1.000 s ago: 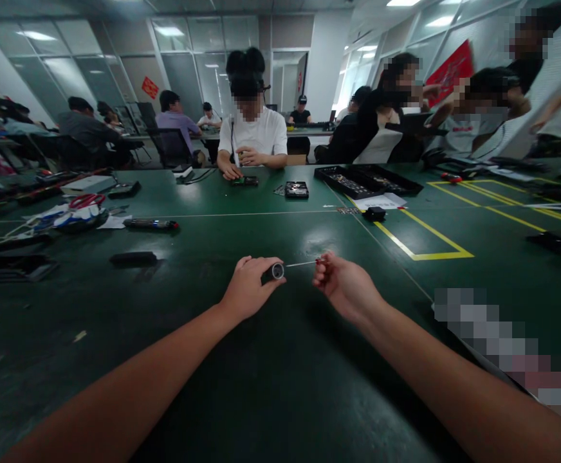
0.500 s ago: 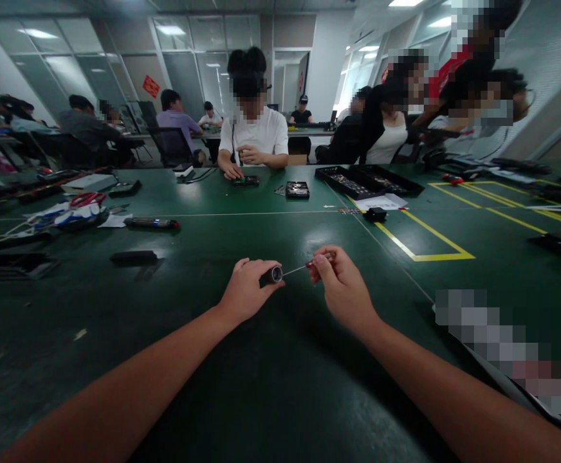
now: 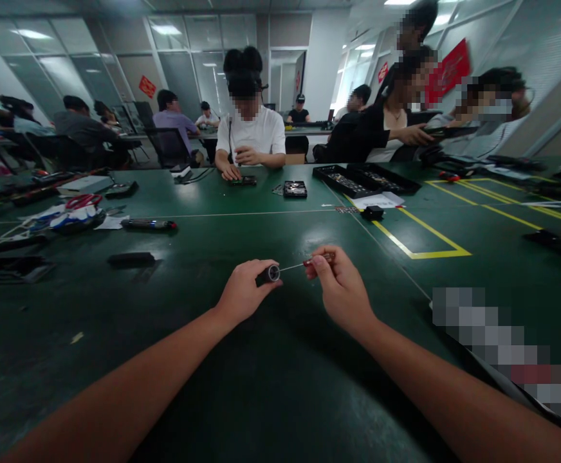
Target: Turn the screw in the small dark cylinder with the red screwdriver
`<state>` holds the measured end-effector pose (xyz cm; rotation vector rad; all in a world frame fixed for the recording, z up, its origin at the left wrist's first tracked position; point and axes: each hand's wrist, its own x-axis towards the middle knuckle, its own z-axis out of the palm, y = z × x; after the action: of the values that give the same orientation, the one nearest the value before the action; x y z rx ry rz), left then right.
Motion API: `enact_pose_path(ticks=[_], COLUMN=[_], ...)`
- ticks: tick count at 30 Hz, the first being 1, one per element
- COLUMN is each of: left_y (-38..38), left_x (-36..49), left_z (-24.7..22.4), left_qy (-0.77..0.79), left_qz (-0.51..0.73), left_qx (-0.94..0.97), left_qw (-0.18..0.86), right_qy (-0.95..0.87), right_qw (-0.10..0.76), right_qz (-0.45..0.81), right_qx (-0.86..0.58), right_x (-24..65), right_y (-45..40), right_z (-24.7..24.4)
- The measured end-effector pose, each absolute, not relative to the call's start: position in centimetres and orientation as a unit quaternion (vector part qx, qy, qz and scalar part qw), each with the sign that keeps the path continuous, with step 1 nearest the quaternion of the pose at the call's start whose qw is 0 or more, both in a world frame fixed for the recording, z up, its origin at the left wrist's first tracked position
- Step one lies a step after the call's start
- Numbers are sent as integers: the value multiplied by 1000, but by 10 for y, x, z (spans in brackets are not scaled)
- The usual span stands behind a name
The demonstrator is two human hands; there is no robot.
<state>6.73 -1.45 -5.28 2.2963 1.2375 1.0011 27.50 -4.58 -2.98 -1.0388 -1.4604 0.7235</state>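
My left hand [image 3: 246, 288] is closed around a black cylindrical part [image 3: 270, 274] whose round, ringed end faces right. Most of that part's body is hidden by my fingers. Between thumb and fingers, my right hand [image 3: 342, 283] grips the reddish handle of a thin screwdriver [image 3: 292, 267]. Its metal shaft points left, and the tip meets or lies in front of the cylinder's end; I cannot tell how far in it reaches. Both hands are raised over the green table [image 3: 242, 392].
A black bar [image 3: 132, 259] and a pen-shaped tool [image 3: 148, 224] lie to the left, near red-handled scissors [image 3: 82, 201]. Ahead are a small black block [image 3: 372, 213], black parts trays [image 3: 343, 181] and an open device [image 3: 294, 189]. Across the table sits a person [image 3: 251, 138].
The view has shifted slightly, while both hands keep their holds on the cylinder and screwdriver. In the background at right, people have changed posture, and a red wall decoration shows more fully.
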Motion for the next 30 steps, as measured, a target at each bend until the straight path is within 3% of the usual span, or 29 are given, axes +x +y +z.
enact_pose_path(ticks=[19, 22, 24, 27, 30], left_y=[-15, -16, -15, -11, -10], left_x=[69, 70, 70, 71, 71], left_z=[-55, -53, -51, -48, -48], left_qy=[447, 446, 446, 449, 456], left_qz=[343, 333, 342, 357, 345], left_qx=[812, 818, 815, 806, 806], left_qw=[155, 145, 142, 146, 153], right_qy=[-652, -586, -481, -322, -290], right_qw=[551, 588, 619, 573, 603], right_qz=[234, 301, 410, 608, 598], right_qx=[-465, -469, -466, -446, -442], right_x=[274, 271, 273, 280, 285], right_y=[-58, -52, -43, -29, -21], right_z=[-26, -28, -28, -30, -33])
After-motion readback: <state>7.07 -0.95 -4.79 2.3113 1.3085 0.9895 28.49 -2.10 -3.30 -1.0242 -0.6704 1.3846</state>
